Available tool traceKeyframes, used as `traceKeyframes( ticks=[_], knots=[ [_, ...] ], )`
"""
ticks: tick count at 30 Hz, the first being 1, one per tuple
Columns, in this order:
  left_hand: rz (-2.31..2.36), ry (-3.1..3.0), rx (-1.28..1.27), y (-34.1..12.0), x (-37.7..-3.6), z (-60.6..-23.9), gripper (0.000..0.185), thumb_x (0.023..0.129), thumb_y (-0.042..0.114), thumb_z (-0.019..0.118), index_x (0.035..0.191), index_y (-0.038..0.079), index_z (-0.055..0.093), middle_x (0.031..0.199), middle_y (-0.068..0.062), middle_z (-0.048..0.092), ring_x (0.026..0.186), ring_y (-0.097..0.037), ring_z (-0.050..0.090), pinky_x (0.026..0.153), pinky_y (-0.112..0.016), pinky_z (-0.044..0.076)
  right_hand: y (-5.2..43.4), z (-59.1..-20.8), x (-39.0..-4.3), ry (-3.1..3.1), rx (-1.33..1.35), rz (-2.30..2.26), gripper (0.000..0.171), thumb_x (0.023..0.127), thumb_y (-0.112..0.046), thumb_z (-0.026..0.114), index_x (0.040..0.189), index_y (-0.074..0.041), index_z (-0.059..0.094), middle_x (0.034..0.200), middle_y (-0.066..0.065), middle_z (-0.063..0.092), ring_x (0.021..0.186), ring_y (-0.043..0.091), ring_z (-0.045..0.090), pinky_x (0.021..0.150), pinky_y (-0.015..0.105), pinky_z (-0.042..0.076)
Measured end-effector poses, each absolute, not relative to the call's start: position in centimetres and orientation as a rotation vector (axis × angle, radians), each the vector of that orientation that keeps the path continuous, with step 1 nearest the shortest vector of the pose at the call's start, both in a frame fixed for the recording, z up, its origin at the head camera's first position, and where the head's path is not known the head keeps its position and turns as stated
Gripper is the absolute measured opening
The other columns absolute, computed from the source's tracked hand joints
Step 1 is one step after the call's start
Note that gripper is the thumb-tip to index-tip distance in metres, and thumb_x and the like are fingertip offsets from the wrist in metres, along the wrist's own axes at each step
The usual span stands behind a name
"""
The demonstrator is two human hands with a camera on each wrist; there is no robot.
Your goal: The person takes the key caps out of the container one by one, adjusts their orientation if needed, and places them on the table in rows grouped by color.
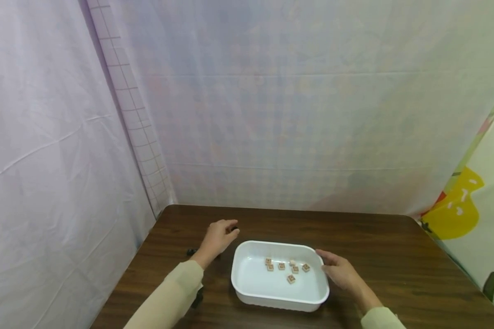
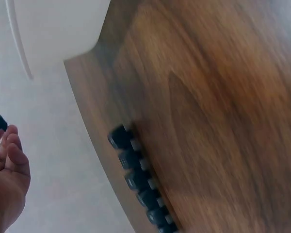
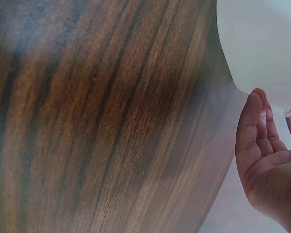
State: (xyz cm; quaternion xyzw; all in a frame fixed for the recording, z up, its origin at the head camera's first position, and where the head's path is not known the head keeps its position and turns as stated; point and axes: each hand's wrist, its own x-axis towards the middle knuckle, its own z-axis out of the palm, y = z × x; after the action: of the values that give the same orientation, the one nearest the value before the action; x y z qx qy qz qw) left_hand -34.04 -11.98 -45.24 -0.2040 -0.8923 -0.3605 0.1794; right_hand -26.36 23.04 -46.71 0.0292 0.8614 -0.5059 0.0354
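My left hand [image 1: 217, 236] is raised over the table, left of the white plastic tray [image 1: 247, 299]. Between its thumb and fingertips it pinches a small black piece [image 2: 0, 123], whose exact kind is hard to tell. My right hand [image 1: 340, 270] grips the tray's right end, thumb at the rim and the other fingers along the outer wall [image 3: 266, 53]. Several small square beige pieces with brown marks, such as one near the front [image 1: 291, 278], lie scattered inside the tray. A row of similar small black pieces [image 2: 148, 196] lies on the table below the left wrist.
The dark wood-grain table [image 1: 366, 233] ends at a back edge before a pale hanging curtain [image 1: 288, 114]. Another white curtain [image 1: 45, 160] hangs along the left. More black pieces [image 1: 197, 298] are partly covered by the left sleeve. A yellow shape [image 1: 457, 210] marks the right wall.
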Motion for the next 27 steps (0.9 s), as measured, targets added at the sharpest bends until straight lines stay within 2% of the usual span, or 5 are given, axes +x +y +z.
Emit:
traceKeyframes(
  ticks=[8, 12, 18, 24, 27],
  knots=[
    [-1.153, -2.492, -0.376, -14.9, -34.3, -45.2, 0.016, 0.082, 0.009, 0.074, 0.096, 0.003, 0.072, 0.079, -0.002, 0.067, 0.072, -0.016, 0.061, 0.068, -0.034, 0.05, 23.1, -46.7, -26.3, 2.657, 0.087, -1.551, 0.051, 0.087, 0.002, 0.058, 0.137, 0.008, 0.051, 0.127, 0.033, 0.057, 0.109, 0.038, 0.06, 0.083, 0.041, 0.053],
    [-1.197, -2.506, -0.289, -16.9, -34.3, -45.3, 0.019, 0.079, 0.007, 0.074, 0.097, 0.0, 0.071, 0.084, -0.005, 0.069, 0.077, -0.02, 0.064, 0.071, -0.037, 0.052, 23.1, -46.8, -26.3, 2.661, 0.094, -1.543, 0.051, 0.087, 0.002, 0.059, 0.137, 0.007, 0.052, 0.125, 0.032, 0.058, 0.107, 0.037, 0.061, 0.081, 0.04, 0.053],
    [-1.237, -2.562, -0.131, -20.1, -34.1, -45.5, 0.022, 0.081, 0.005, 0.07, 0.103, -0.001, 0.073, 0.089, -0.007, 0.068, 0.082, -0.023, 0.063, 0.074, -0.04, 0.051, 23.2, -46.9, -26.4, 2.674, 0.088, -1.549, 0.052, 0.085, 0.003, 0.06, 0.136, 0.007, 0.053, 0.123, 0.032, 0.06, 0.104, 0.034, 0.061, 0.078, 0.036, 0.053],
    [-1.202, -2.592, -0.058, -22.9, -33.8, -46.1, 0.031, 0.081, 0.003, 0.064, 0.11, -0.004, 0.071, 0.089, -0.009, 0.068, 0.079, -0.021, 0.06, 0.069, -0.035, 0.049, 23.4, -46.9, -26.5, 2.65, 0.081, -1.511, 0.049, 0.091, 0.0, 0.056, 0.139, 0.006, 0.05, 0.134, 0.032, 0.053, 0.113, 0.036, 0.058, 0.086, 0.043, 0.052],
    [-1.194, -2.613, -0.025, -24.0, -33.6, -46.6, 0.03, 0.081, 0.003, 0.065, 0.11, -0.005, 0.071, 0.09, -0.009, 0.068, 0.081, -0.023, 0.06, 0.071, -0.037, 0.049, 23.4, -46.9, -26.5, 2.65, 0.085, -1.496, 0.049, 0.091, 0.0, 0.055, 0.139, 0.006, 0.051, 0.134, 0.032, 0.053, 0.113, 0.036, 0.058, 0.088, 0.045, 0.052]
  ],
)
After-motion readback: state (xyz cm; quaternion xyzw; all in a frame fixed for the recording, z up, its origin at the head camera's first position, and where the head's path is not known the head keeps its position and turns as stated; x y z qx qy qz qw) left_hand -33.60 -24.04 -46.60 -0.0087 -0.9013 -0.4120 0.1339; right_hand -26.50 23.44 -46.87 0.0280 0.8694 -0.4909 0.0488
